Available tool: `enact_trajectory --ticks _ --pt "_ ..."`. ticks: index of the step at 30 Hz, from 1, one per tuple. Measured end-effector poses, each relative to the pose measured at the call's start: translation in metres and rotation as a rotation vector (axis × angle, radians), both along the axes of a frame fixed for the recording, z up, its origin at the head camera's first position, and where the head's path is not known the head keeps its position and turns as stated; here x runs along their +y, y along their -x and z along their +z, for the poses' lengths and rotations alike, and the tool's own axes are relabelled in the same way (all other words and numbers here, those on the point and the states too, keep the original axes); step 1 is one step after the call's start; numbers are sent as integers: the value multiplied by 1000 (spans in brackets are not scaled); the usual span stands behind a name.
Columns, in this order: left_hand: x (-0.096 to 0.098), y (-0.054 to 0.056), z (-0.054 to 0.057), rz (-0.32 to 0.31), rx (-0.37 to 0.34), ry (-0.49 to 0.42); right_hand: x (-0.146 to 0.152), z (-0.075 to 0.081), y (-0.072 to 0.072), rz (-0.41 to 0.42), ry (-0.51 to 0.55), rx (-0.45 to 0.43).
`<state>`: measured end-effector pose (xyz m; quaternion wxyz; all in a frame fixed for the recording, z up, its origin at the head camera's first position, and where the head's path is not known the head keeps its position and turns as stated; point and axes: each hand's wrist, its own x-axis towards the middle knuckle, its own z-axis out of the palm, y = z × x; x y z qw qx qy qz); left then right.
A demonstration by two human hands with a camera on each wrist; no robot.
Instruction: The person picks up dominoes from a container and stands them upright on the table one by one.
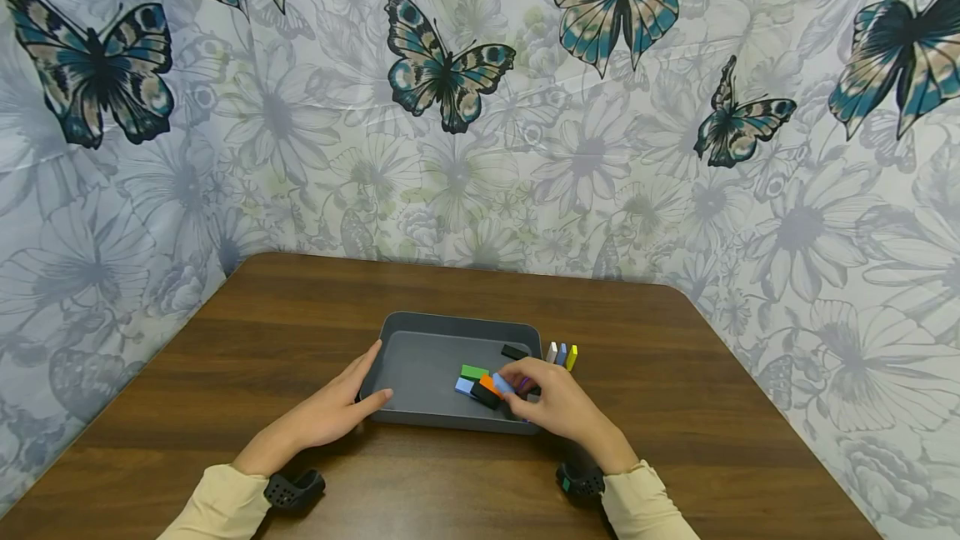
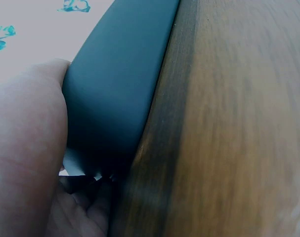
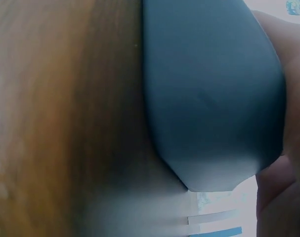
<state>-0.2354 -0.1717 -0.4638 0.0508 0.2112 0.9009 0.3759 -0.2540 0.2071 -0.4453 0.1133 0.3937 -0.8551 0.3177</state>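
A shallow dark grey tray stands on the wooden table. My left hand holds it at the left side, thumb over the rim and fingers along the outer wall. Inside the tray, my right hand pinches a light blue block between thumb and fingertips. Right by it lie a green block, an orange block, another light blue block and a black block. Something purple shows partly behind the right fingers. The wrist views show mainly the tray's outer wall.
Another black block lies near the tray's back right corner. Just outside the right wall are a white block, a blue block and a yellow block. A butterfly-patterned cloth hangs behind the table.
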Motion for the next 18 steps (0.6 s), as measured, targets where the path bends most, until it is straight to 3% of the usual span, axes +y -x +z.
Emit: enact_trajectory --ticks 18 --pt "2 2 -3 3 -3 -17 3 1 0 -9 68 -14"
